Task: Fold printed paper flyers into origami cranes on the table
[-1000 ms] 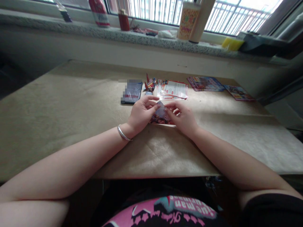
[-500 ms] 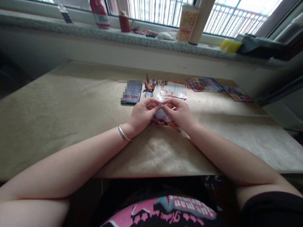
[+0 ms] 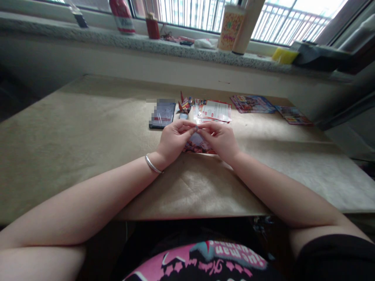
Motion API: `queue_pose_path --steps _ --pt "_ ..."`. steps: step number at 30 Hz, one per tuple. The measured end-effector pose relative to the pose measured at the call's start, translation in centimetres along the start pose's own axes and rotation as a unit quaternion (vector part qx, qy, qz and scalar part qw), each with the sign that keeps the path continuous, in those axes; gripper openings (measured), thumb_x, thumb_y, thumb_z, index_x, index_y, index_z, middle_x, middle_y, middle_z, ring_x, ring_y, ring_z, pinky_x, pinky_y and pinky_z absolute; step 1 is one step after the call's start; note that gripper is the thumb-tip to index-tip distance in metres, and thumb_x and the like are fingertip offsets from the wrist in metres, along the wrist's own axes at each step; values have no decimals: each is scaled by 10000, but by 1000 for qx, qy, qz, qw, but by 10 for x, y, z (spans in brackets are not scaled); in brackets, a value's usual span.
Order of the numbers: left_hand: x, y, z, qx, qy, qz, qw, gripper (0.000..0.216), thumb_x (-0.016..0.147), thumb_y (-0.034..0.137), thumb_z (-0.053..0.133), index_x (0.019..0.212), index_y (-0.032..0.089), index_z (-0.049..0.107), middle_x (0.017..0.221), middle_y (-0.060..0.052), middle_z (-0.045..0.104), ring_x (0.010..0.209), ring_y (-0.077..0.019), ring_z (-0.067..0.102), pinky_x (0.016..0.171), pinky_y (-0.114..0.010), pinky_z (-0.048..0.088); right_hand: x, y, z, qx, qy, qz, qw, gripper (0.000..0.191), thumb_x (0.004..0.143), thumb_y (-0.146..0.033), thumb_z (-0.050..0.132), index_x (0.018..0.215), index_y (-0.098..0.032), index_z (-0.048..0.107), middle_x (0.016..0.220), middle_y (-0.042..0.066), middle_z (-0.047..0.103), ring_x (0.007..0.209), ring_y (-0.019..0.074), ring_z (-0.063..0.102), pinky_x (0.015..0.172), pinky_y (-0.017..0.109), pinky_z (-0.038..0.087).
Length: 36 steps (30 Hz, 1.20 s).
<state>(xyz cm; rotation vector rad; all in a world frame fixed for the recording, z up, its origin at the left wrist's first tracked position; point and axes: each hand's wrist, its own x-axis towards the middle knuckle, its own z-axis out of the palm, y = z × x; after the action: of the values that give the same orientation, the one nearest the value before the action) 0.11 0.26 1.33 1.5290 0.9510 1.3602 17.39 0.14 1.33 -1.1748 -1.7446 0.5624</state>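
Observation:
My left hand (image 3: 175, 139), a silver bangle on its wrist, and my right hand (image 3: 225, 141) meet over the table. Their thumbs and fingertips are closed together on a small greyish piece (image 3: 197, 128), mostly hidden by the fingers; its kind does not show. Beneath the hands lies a colourfully printed sheet (image 3: 197, 147) with a pale patch, partly covered by them. Just beyond the fingertips stands a small toy figure (image 3: 185, 104) with red pointed parts. A bluish-grey round thing (image 3: 183, 116) sits in front of it.
Left of the figure lies a dark tablet-like case (image 3: 164, 113). White cards with red borders (image 3: 216, 111) are stacked to its right. Printed booklets (image 3: 253, 104) lie farther right on the table (image 3: 88, 148). Bottles and a patterned cup (image 3: 230, 29) line the windowsill.
The greyish piece shows less between my fingertips than before. Both hands appear shifted very slightly left, together with a small shift of the whole view.

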Motion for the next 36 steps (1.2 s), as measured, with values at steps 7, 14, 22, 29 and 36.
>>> queue_pose_path --steps 7,14,22,29,36 --pt "0 -3 2 6 21 8 1000 375 765 474 788 939 145 745 967 -89 769 896 -199 731 851 -318 599 1 0 0 -6 9 1 1000 257 844 -466 677 940 -245 765 818 21 754 717 168 665 648 299 485" --pt "0 -2 0 26 21 15 999 395 767 500 787 939 147 755 948 -92 773 881 -200 733 823 -305 603 7 -2 2 28 -6 -5 1000 262 839 -471 680 853 -215 735 790 20 731 657 136 602 623 278 467" --pt "1 -2 -3 22 7 5 1000 388 754 495 799 920 148 747 945 -88 774 882 -203 732 834 -311 602 13 -4 3 58 -39 35 997 246 825 -429 680 822 -185 709 715 17 683 658 138 578 625 277 441" --pt "1 -2 -4 34 -10 -12 999 402 758 500 788 935 141 745 940 -83 777 879 -211 735 806 -301 605 15 -2 5 109 -52 72 990 238 785 -416 692 791 -179 679 715 22 695 640 137 596 613 273 444" --pt "2 -5 -6 77 -29 3 997 296 824 437 728 937 164 710 902 -56 774 821 -190 736 710 -266 577 17 -5 4 42 -64 44 996 171 805 -352 635 764 -187 654 667 -7 644 599 114 530 573 259 378"
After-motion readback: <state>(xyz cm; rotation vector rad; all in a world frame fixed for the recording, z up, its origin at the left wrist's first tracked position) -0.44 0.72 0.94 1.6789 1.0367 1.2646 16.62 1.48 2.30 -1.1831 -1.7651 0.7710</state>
